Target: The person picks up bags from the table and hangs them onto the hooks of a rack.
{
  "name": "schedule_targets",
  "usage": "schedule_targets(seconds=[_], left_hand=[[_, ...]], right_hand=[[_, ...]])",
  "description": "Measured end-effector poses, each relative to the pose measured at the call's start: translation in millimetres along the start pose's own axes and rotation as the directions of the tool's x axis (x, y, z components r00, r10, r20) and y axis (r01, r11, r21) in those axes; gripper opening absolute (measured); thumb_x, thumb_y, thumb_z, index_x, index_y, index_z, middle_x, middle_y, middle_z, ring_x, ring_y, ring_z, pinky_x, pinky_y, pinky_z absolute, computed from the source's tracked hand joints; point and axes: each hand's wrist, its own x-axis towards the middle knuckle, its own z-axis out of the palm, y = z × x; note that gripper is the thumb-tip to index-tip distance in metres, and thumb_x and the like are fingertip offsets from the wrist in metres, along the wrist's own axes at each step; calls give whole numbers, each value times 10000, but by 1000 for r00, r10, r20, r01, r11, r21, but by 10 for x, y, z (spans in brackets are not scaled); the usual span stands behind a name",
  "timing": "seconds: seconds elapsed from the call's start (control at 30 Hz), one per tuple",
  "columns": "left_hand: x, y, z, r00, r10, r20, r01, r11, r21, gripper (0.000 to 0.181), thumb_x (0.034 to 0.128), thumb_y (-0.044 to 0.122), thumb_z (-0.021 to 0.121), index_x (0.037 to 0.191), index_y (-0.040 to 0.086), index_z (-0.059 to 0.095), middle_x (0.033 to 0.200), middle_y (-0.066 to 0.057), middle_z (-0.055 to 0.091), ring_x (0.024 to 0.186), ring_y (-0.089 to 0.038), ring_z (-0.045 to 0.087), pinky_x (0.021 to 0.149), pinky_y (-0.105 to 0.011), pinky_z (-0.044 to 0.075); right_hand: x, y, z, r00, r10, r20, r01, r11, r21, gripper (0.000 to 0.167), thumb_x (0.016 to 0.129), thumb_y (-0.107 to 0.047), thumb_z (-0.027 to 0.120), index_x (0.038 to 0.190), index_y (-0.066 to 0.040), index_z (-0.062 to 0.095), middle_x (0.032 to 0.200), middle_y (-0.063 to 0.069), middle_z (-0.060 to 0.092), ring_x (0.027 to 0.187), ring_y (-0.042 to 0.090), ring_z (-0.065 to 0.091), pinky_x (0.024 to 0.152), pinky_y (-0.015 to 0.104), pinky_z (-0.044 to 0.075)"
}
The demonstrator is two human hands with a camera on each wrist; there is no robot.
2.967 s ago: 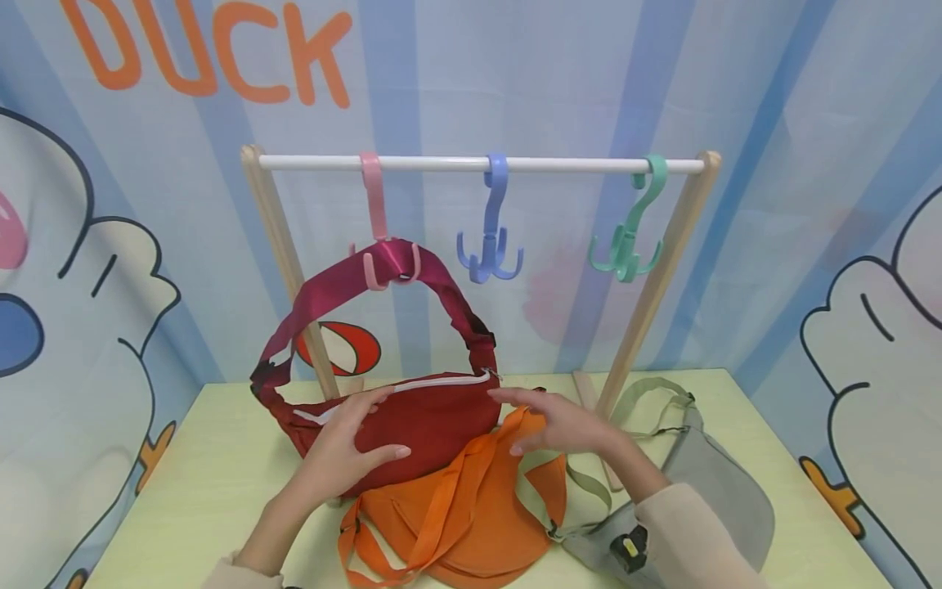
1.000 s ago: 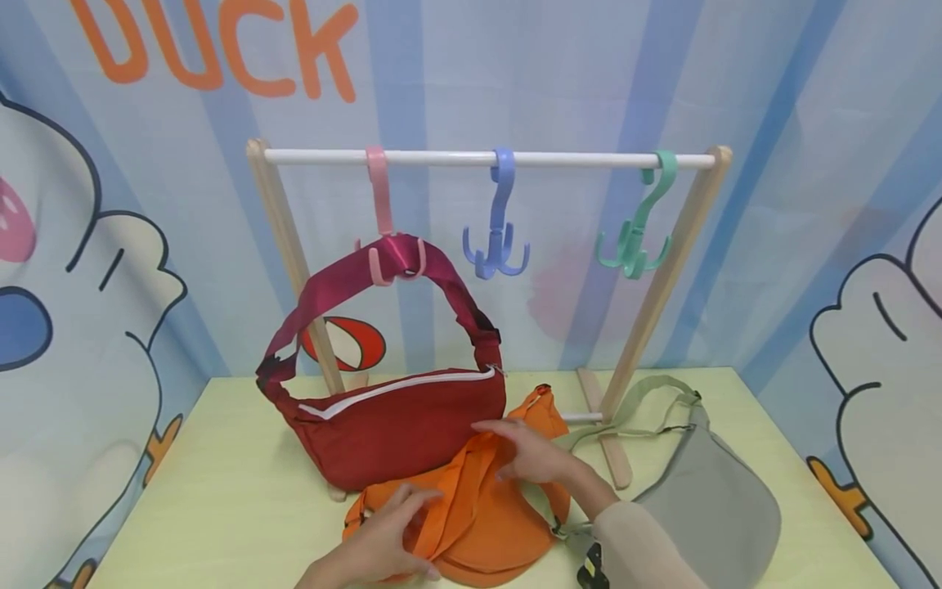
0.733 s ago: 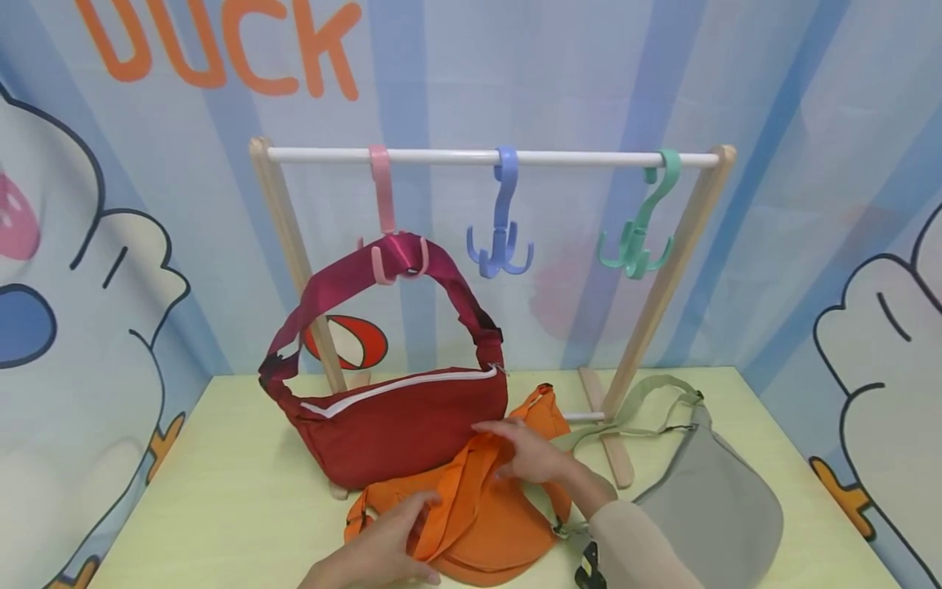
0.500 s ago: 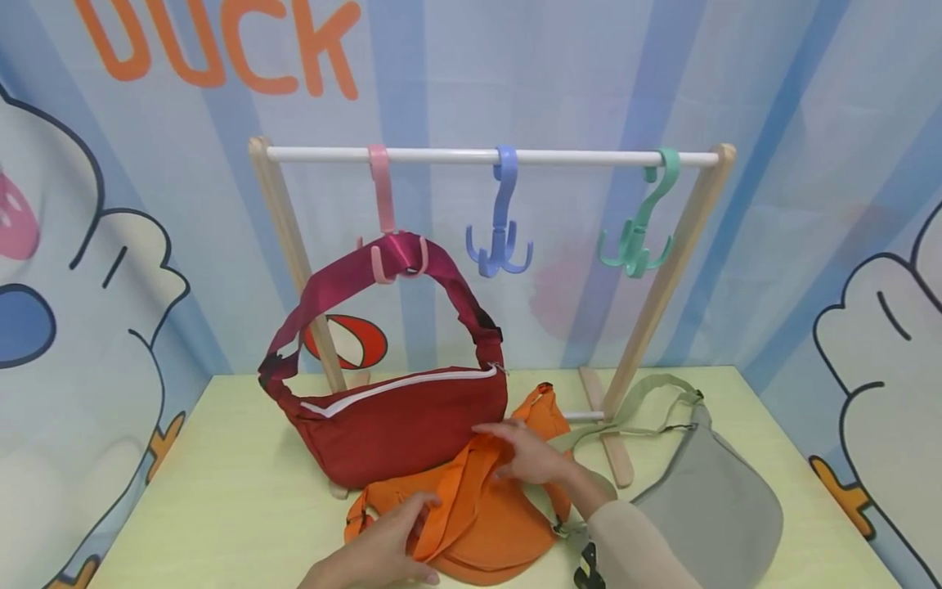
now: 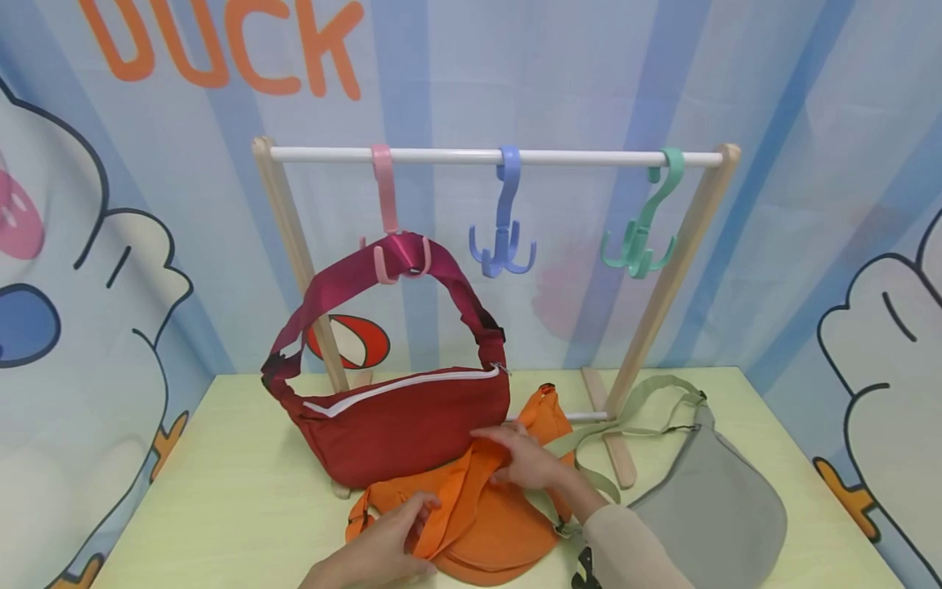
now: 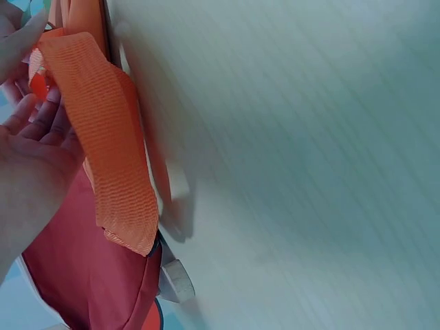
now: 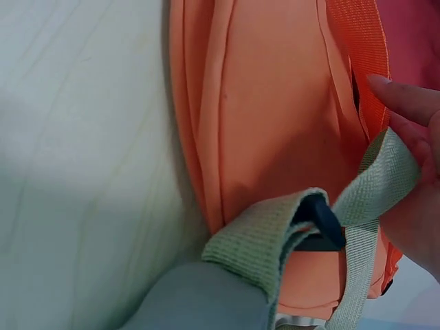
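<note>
- Orange cloth is filling the front middle of the pale yellow tabletop (image 5: 177, 507): a rounded orange fabric bag (image 5: 508, 540) is lying there, just in front of a dark red cloth bag (image 5: 412, 429) with a white zip.
- The right hand (image 5: 526, 458) is pinching the bag's wide orange webbing strap (image 5: 449, 515), thumb on one side and fingers behind; the hidden fingertips are leaving the exact hold hard to read.
- The left hand (image 5: 383, 544) is bending its fingers behind the same strap, thumb standing apart; whether it is gripping or only touching, one cannot tell.
- A grey-green webbing strap (image 7: 381, 179) is passing beside the right hand, and the beige sleeve (image 5: 636, 544) is covering part of its grey fabric bag (image 5: 714, 507), whose lower edge the head view is cutting off.
- A black buckle (image 5: 584, 570) is showing only partly beside that sleeve.
- The red bag is hanging by its strap from a pink plastic hook (image 5: 384, 188), as in every earlier frame.
- Three seconds ago the left hand was covering the red bag's front; now both hands are resting at the orange strap, scarcely changed from half a second ago.
</note>
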Motion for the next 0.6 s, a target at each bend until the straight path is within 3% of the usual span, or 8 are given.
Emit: schedule_targets(seconds=[0.17,0.37,0.6], left_hand=[[-10,-8,5,1000,11,1,-11,1000,-30,535,784,128,718,1213,123,397,967,-13,454,841,-149,419,651,-240,372],[-19,-7,-11,1000,22,-12,-23,1000,-8,490,802,149,703,1201,110,420,1011,-1,469,876,-136,436,693,-237,394],[-30,-26,-19,998,47,-34,-46,998,33,392,829,185,677,1151,143,458,975,21,481,838,-117,433,668,-246,374]], right_hand=[[-17,8,15,1000,-22,-14,21,1000,-11,553,745,-14,719,1259,-56,521,1225,105,511,1182,341,310,910,587,211],[-40,34,29,999,-49,-20,49,999,5,453,746,-15,716,1177,-36,579,1134,87,529,1083,307,359,867,568,225],[-73,67,40,998,-66,10,65,997,28,419,762,-1,696,1164,-14,576,1192,128,545,1134,326,420,967,620,130]])
